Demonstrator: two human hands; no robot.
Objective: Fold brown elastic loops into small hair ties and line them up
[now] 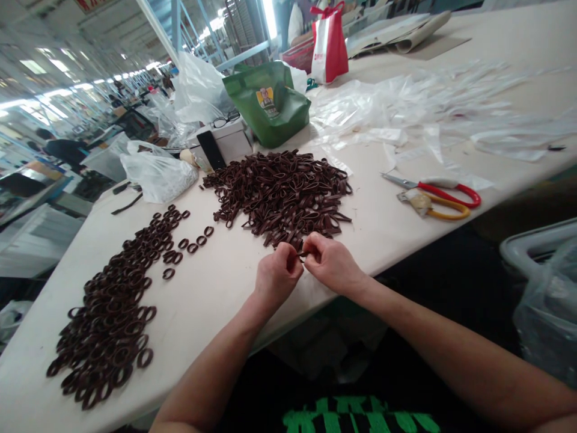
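My left hand (280, 272) and my right hand (329, 260) meet at the near edge of a heap of dark brown leather loops (283, 192). Both are closed in a pinch on one small brown leather loop (302, 256), mostly hidden by the fingers. The loops in the heap look flattened and folded, with tails. On the left of the table lies a long pile of round, opened brown rings (117, 307), with several loose rings (192, 248) between the two piles.
Red-handled scissors (433, 187) and a yellow-handled tool (435, 205) lie to the right. Behind the heap stand a green pouch (270, 108), a white box (232, 141) and a red-and-white bag (330, 45). Clear plastic (396, 108) spreads across the pale table (216, 313); a white plastic bag (155, 171) sits left.
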